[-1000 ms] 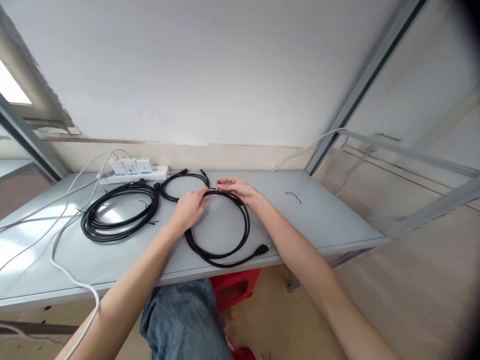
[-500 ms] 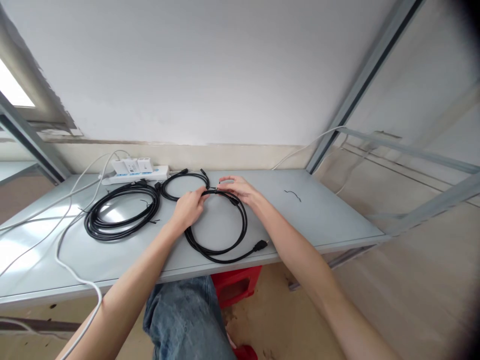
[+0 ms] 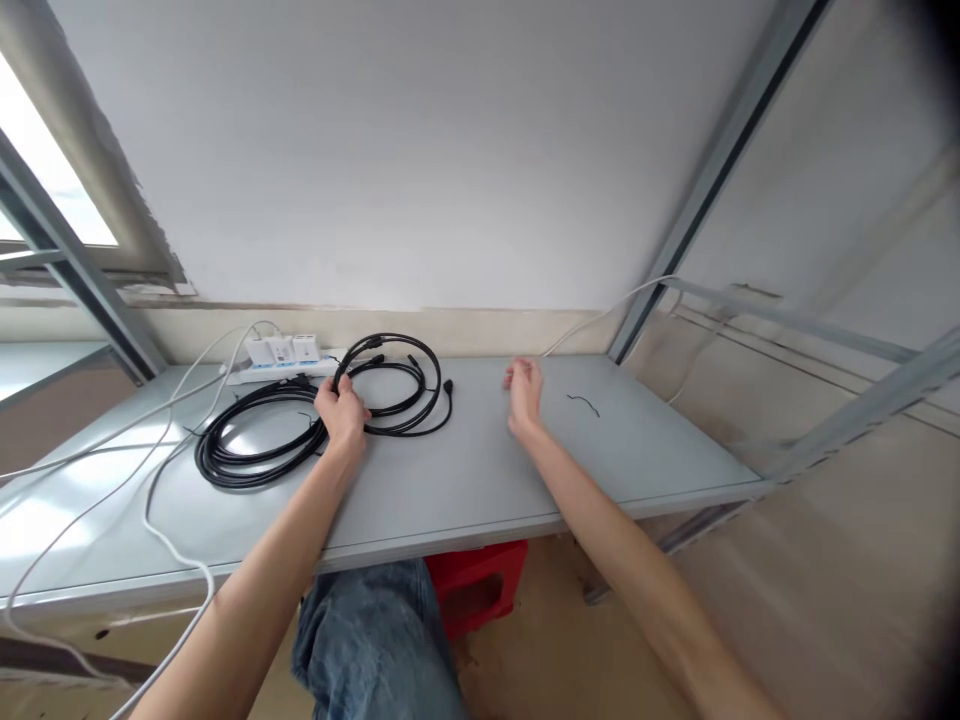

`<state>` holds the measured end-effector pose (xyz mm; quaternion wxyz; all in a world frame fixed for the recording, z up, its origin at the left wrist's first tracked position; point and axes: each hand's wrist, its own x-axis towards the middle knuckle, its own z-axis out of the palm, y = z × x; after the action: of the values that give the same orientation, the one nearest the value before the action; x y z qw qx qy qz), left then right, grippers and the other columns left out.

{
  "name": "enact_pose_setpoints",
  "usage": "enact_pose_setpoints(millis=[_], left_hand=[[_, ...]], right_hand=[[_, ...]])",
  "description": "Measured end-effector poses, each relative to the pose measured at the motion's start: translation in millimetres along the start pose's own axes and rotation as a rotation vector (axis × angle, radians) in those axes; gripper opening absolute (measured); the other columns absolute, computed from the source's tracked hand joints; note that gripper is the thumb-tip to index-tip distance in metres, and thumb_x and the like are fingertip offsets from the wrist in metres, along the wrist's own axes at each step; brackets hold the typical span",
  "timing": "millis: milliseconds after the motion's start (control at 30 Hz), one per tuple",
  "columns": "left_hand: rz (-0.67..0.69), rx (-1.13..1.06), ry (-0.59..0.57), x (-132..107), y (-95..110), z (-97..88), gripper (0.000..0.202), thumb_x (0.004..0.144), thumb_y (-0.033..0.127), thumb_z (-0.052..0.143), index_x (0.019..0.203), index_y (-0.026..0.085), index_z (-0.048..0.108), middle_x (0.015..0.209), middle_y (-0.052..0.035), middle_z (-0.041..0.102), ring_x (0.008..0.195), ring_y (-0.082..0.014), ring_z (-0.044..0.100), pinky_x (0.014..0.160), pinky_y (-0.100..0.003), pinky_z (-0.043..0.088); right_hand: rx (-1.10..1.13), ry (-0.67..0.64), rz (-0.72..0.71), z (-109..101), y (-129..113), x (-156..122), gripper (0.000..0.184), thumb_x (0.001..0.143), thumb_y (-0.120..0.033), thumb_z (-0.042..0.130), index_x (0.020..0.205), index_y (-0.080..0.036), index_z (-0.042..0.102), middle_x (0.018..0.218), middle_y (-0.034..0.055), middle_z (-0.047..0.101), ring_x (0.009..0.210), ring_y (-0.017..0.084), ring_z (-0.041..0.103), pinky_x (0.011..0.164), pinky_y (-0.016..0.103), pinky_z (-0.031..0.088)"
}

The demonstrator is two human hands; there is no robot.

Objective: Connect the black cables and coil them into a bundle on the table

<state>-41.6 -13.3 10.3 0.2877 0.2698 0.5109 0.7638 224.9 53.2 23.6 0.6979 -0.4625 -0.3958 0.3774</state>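
Bright window (image 3: 52,190) light left, table (image 3: 660,450) glare, edges warped.

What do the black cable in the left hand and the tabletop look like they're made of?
Black cable, gripped by the left hand: likely a rubber or PVC jacket, smooth and semi-matte; it bends into loose loops. Tabletop: probably painted metal or laminate, glossy grey; it shows bright reflections.

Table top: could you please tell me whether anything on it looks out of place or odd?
One short black wire tie lies loose on the table, just right of the right hand, apart from the coiled cables.
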Motion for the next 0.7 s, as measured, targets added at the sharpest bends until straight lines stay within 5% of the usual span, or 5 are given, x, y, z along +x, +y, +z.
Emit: enact_pose_setpoints(millis=[233,333,467,567,700], left_hand=[[0.014,-0.324,-0.075,-11.0,8.3,8.8,0.038,0.095,0.041,0.067,0.086,0.027,0.033,0.057,0.0139,0.026,0.041,-0.0048,0.023,0.040,-0.017,0.023],[0.063,-0.343,-0.175,-15.0,7.2,9.6,0.041,0.093,0.046,0.071,0.087,0.027,0.035,0.058,0.0137,0.029,0.041,-0.0048,0.026,0.041,-0.016,0.029],[0.095,-0.256,-0.388,-21.1,9.0,12.8,0.038,0.087,0.045,0.078,0.093,0.025,0.046,0.059,0.0126,0.039,0.043,-0.0052,0.039,0.047,-0.018,0.042],[0.003,-0.223,-0.571,-25.5,13.4,14.6,0.040,0.083,0.046,0.083,0.093,0.023,0.051,0.063,0.0082,0.051,0.050,-0.0082,0.052,0.054,-0.022,0.050],[-0.127,-0.270,-0.724,-30.0,19.5,13.7,0.038,0.089,0.052,0.076,0.087,0.022,0.052,0.054,0.0109,0.041,0.041,-0.0055,0.037,0.055,-0.026,0.052]], right_hand=[[0.188,-0.600,0.452,14.8,3.2,-69.7,0.035,0.083,-0.044,0.084,0.099,-0.022,0.061,0.093,0.0045,0.074,0.095,0.019,0.073,0.094,0.036,0.060],[0.371,-0.760,0.434,30.5,-12.1,-74.1,0.037,0.080,-0.034,0.087,0.098,-0.022,0.058,0.096,0.0062,0.077,0.100,0.021,0.074,0.094,0.036,0.061],[0.416,-0.610,0.324,46.9,-24.3,-62.2,0.036,0.078,-0.020,0.083,0.105,-0.023,0.058,0.075,-0.0035,0.070,0.066,0.013,0.069,0.063,0.025,0.059],[0.376,-0.468,0.287,52.8,-24.2,-43.2,0.018,0.086,-0.025,0.074,0.099,-0.022,0.061,0.048,-0.0145,0.035,0.035,0.005,0.031,0.035,0.017,0.027],[0.334,-0.587,0.238,49.3,-13.2,-18.2,0.019,0.091,-0.038,0.071,0.092,-0.021,0.062,0.046,-0.0151,0.022,0.035,0.005,0.015,0.032,0.019,0.017]])
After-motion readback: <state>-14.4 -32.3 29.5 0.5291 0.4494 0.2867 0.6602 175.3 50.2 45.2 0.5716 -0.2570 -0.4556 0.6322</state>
